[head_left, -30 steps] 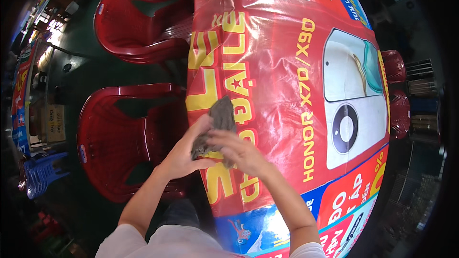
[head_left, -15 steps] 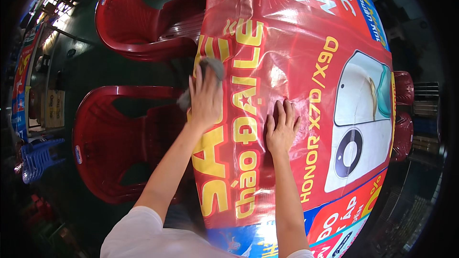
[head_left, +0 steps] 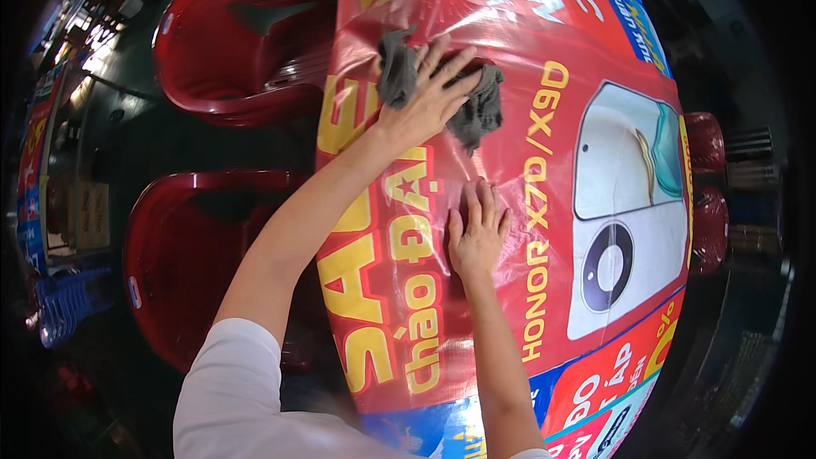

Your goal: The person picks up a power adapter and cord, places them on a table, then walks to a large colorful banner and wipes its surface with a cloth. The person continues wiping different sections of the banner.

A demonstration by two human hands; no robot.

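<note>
A red printed plastic sheet (head_left: 501, 178) with yellow lettering covers the long surface before me, wrinkled in places. On its upper left part, my left hand (head_left: 425, 106) holds a dark grey cloth (head_left: 478, 115) down against it. The fingers spread over the bunched cloth, which sticks out on both sides of the hand. My right hand (head_left: 476, 242) rests palm down on the sheet nearer to me, fingers apart and holding nothing. To its right the sheet bears a large picture of a phone (head_left: 629, 204).
Dark red plastic armchairs stand at the left, one stacked set (head_left: 242, 51) farther off and another chair (head_left: 195, 263) nearer. Red chairs (head_left: 707, 191) also stand beyond the right edge. Blue stools (head_left: 72, 302) and a cardboard box (head_left: 89, 217) are at far left.
My left hand has carried the cloth from the sheet's left edge up and rightward onto the sheet. The right hand stays on the same patch of the sheet.
</note>
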